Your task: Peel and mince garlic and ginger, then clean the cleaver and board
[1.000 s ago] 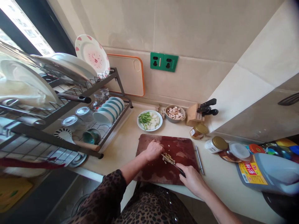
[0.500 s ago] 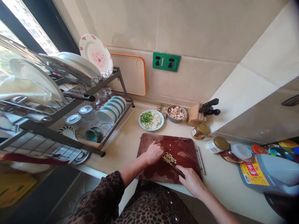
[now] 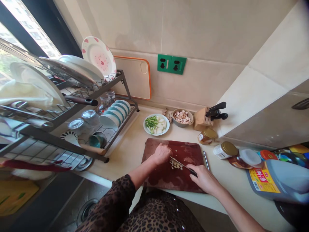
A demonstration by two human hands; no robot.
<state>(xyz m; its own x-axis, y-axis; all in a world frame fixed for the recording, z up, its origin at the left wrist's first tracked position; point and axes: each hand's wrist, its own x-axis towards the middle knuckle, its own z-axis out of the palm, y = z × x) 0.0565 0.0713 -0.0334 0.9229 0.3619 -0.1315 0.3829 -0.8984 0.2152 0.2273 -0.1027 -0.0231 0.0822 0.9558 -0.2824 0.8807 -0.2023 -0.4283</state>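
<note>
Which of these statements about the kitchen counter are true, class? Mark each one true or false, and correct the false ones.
1. The right hand grips a kitchen knife. True.
2. The left hand holds a jar. False: it rests on a dark red cutting board.
3. Chopped pale pieces lie beside the blade. True.
4. A white plate holds sliced green onion. True.
5. The wooden knife block stands inside the dish rack. False: the wooden knife block stands on the counter.

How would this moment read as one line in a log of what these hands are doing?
Left hand: resting on dark red cutting board | Right hand: gripping kitchen knife | Blade: at chopped pale pieces
</note>
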